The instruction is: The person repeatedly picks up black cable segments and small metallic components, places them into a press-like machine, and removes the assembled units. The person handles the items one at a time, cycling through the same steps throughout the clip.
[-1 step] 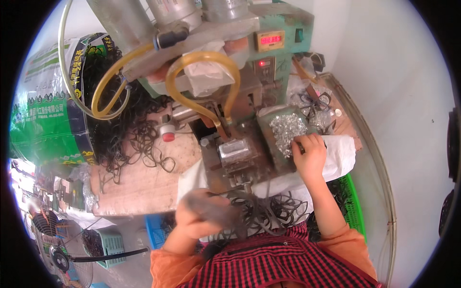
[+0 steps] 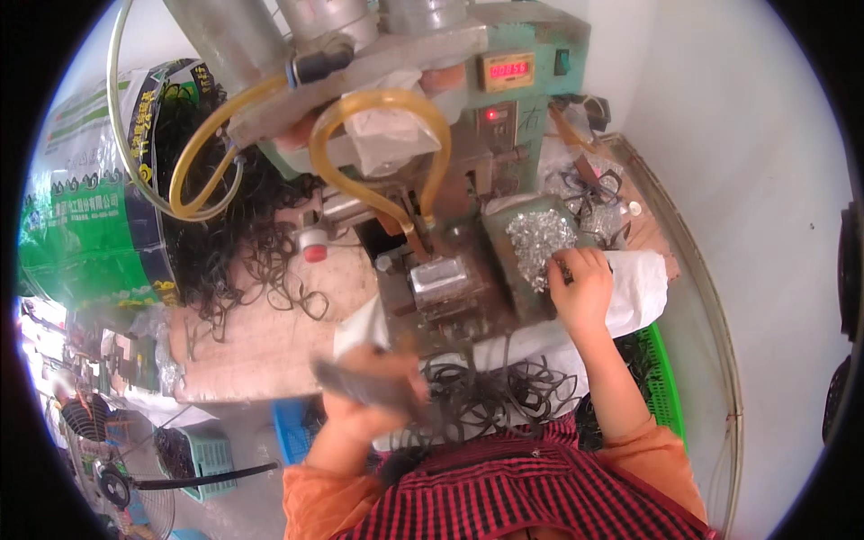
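My left hand, smeared by motion, is closed around a dark flat strap in front of the press. To the right, my right hand is at the near edge of a metal tray. Its fingers are curled together beside a heap of small shiny metal pieces; what they pinch is mostly hidden. Between my hands, looped black straps lie on white cloth at my lap. Just beyond them, a silver block sits on the press bed.
The green press stands ahead, with yellow hoses curving over its bed. At the left, a big sack spills black straps onto the wooden table. A green basket is at the right, a fan lower left.
My left hand has shifted slightly, and the dark strap in it has swung left and up. My right hand stays at the tray, almost unmoved.
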Demonstrator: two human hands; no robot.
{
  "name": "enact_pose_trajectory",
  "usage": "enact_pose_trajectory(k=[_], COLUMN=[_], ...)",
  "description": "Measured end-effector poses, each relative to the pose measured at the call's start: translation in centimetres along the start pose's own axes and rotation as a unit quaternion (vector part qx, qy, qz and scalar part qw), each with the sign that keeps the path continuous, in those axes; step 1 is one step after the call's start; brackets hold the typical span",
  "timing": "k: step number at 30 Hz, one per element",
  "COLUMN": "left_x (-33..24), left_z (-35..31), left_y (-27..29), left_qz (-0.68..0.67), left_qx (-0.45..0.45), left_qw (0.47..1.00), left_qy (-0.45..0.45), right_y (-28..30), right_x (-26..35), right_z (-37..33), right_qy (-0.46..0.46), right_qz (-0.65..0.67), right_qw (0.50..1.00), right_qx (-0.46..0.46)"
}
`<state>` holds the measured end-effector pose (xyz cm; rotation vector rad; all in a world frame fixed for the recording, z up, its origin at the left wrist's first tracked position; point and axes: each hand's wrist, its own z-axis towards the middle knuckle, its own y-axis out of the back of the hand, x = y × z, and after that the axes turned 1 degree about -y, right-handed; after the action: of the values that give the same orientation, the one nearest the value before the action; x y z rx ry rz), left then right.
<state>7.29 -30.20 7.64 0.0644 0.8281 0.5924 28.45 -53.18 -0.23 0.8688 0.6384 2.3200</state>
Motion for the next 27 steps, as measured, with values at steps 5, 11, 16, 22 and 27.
enact_pose_trajectory(k=[5, 11, 16, 22, 27], left_x=[4.0, 4.6, 4.5, 3.5, 3.3], left_z=[4.6, 4.0, 3.9, 2.9, -2.1], left_y=[-3.0, -3.2, -3.1, -3.1, 0.8], left_qz=[0.282, 0.294, 0.270, 0.264, 0.376], left_qx=[-0.052, -0.042, -0.025, -0.039, -0.202], left_qw=[0.927, 0.922, 0.934, 0.950, 0.901], left_qy=[-0.244, -0.250, -0.231, -0.160, -0.084], right_y=[-0.6, -0.6, -1.6, -4.0, -3.1], right_x=[0.1, 0.4, -1.1, 0.6, -0.8], right_z=[0.9, 2.1, 1.8, 2.2, 1.7], right_qy=[-0.009, -0.132, -0.093, 0.154, 0.116], right_qz=[0.006, 0.091, 0.099, -0.088, -0.093], right_qw=[1.000, 0.987, 0.991, 0.975, 0.986], right_qx=[0.028, 0.005, 0.017, 0.135, 0.070])
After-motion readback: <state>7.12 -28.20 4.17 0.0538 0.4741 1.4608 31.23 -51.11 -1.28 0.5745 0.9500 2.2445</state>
